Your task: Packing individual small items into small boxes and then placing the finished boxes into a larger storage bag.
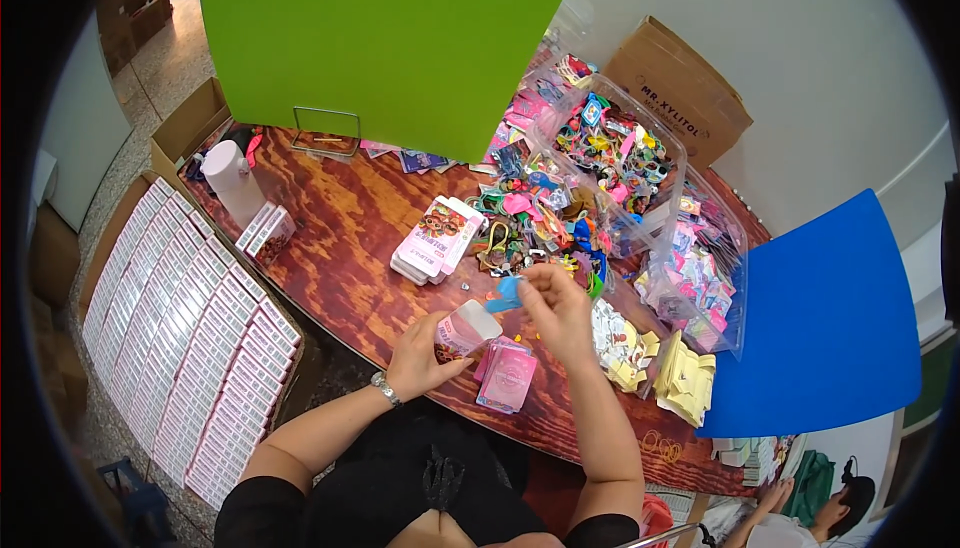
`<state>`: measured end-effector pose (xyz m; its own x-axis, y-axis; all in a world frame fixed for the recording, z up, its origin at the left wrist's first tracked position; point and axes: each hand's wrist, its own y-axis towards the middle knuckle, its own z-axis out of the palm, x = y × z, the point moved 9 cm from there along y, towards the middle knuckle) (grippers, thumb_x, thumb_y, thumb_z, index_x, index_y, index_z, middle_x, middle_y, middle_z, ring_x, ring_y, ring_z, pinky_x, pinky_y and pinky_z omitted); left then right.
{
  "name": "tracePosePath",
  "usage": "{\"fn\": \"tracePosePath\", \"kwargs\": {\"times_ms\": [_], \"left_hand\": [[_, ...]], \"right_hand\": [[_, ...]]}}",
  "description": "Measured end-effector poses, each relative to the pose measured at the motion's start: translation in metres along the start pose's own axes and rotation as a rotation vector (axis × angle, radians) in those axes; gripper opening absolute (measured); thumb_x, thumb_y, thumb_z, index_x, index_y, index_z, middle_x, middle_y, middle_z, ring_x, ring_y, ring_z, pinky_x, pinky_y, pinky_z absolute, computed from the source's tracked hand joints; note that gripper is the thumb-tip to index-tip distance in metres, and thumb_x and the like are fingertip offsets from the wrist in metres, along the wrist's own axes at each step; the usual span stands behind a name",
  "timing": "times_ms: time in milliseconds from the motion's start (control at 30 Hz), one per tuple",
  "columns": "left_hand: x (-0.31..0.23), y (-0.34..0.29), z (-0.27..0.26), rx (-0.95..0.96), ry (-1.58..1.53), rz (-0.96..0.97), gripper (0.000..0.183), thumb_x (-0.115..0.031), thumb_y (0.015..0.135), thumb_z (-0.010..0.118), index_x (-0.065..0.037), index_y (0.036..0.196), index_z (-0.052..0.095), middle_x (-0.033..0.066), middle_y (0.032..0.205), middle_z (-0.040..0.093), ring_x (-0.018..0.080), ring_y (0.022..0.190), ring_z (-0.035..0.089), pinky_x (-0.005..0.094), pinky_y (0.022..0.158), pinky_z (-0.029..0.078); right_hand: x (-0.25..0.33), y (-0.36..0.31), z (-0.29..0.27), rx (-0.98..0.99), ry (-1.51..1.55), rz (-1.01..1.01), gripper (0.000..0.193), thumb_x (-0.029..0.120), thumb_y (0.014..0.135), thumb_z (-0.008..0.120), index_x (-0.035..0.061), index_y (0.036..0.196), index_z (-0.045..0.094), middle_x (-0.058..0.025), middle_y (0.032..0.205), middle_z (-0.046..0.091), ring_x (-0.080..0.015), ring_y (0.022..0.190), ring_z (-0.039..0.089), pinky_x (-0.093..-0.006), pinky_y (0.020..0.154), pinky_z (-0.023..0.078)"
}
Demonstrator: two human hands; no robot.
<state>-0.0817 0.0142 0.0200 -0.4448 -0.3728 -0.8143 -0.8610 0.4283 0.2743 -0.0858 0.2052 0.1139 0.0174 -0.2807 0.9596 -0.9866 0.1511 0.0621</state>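
My left hand (413, 360) is closed around a small pink and white carton (462, 334), its upper end open and tilted toward my right hand. Between the thumb and fingers of my right hand (560, 313) is a small light-blue piece (505, 294), just above the carton's mouth; its exact kind is unclear. A stack of pink cards (507, 378) lies on the table right beside the carton. Farther off is a pile of flattened pink and white cartons (430, 246). Past my right hand spreads a heap of colourful small trinkets (515, 228).
Clear plastic bins (683, 193) hold trinkets and small packets. Yellow paper slips (685, 380) lie at the right, near a blue panel (810, 328). A green panel (380, 38) stands at the back. At the left are a large box of packed cartons (185, 333) and a pale cup (230, 180). Another person (800, 523) is at lower right.
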Motion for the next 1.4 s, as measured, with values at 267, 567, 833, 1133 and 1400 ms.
{"fn": "tracePosePath", "kwargs": {"times_ms": [267,567,833,1133,1400], "left_hand": [[-0.009,-0.003,-0.007,-0.028,-0.050,-0.019,0.075,-0.031,0.070,0.085,0.000,0.128,0.051,0.0206,0.113,0.063,0.0372,0.104,0.064,0.0441,0.088,0.052],[-0.017,0.003,0.001,-0.018,0.006,0.092,0.079,-0.032,0.070,0.086,0.000,0.132,0.049,0.0203,0.117,0.060,0.0376,0.107,0.060,0.0442,0.091,0.049],[-0.022,-0.006,-0.013,0.017,0.048,0.165,0.080,-0.031,0.071,0.084,-0.001,0.137,0.048,0.0202,0.119,0.060,0.0385,0.107,0.058,0.0462,0.094,0.046],[0.002,-0.016,0.005,-0.020,-0.021,0.113,0.081,-0.040,0.080,0.078,-0.009,0.146,0.042,0.0195,0.131,0.054,0.0371,0.120,0.053,0.0447,0.100,0.045],[0.025,-0.026,0.006,-0.119,-0.063,0.052,0.087,-0.047,0.079,0.079,-0.007,0.147,0.041,0.0196,0.133,0.054,0.0356,0.117,0.056,0.0441,0.097,0.045]], "right_hand": [[0.003,-0.028,0.045,0.002,-0.294,-0.153,0.012,0.006,0.093,0.067,0.0002,0.103,0.061,-0.0107,0.090,0.070,-0.0137,0.068,0.070,-0.0283,0.055,0.055],[0.026,-0.050,0.060,0.047,-0.867,-0.561,0.017,0.011,0.082,0.073,0.0065,0.097,0.068,-0.0079,0.088,0.065,-0.0269,0.088,0.065,-0.0397,0.074,0.055],[0.019,-0.061,0.065,0.111,-0.849,-0.586,0.028,0.017,0.083,0.072,0.0171,0.111,0.071,-0.0055,0.094,0.063,-0.0267,0.089,0.063,-0.0399,0.071,0.054],[-0.010,-0.102,0.023,-0.022,-0.650,-0.607,0.025,0.004,0.082,0.072,0.0042,0.107,0.071,-0.0161,0.090,0.065,-0.0321,0.080,0.063,-0.0398,0.069,0.051],[-0.010,-0.124,0.092,0.039,-0.654,-0.810,0.026,0.009,0.090,0.070,0.0050,0.116,0.071,-0.0131,0.086,0.065,-0.0299,0.073,0.063,-0.0395,0.067,0.052]]}}
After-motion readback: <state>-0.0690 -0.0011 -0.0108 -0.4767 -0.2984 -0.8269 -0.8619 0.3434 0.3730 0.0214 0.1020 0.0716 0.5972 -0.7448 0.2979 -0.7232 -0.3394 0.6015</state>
